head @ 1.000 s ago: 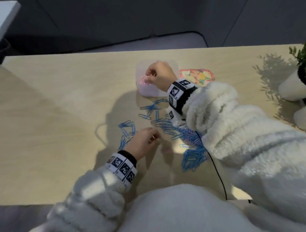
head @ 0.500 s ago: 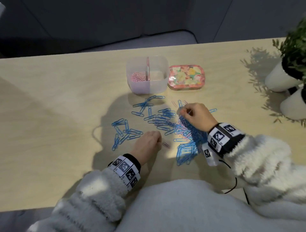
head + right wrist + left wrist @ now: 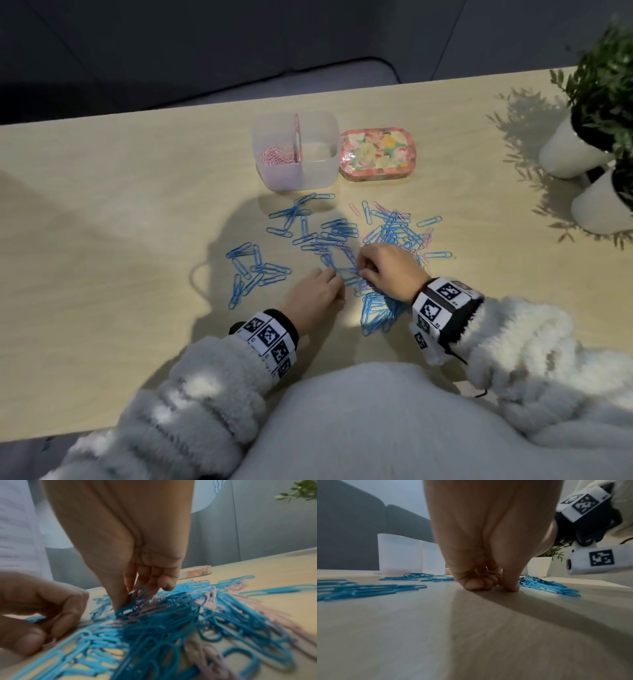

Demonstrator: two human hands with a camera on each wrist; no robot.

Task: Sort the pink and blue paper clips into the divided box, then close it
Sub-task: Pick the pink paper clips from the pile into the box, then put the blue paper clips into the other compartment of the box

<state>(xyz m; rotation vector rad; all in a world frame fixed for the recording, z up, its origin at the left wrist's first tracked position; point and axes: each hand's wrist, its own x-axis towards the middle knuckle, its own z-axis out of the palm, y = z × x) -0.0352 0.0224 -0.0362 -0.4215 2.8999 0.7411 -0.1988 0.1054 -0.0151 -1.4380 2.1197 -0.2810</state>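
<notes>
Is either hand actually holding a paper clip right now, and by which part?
The left hand holds pink clips bunched under its curled fingers. The right hand pinches among the mixed pile; which clip, cannot be told.

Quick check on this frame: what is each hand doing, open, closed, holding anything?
Left hand: fingers curled, pinching a few pink paper clips against the table.
Right hand: fingertips pinching a blue paper clip in the pile.

Right hand (image 3: pixel 130 550), frame centre: fingertips pinching blue paper clip (image 3: pixel 137 595) atop mixed blue-pink clip pile (image 3: pixel 188 626); left hand (image 3: pixel 37 609) at left edge.
</notes>
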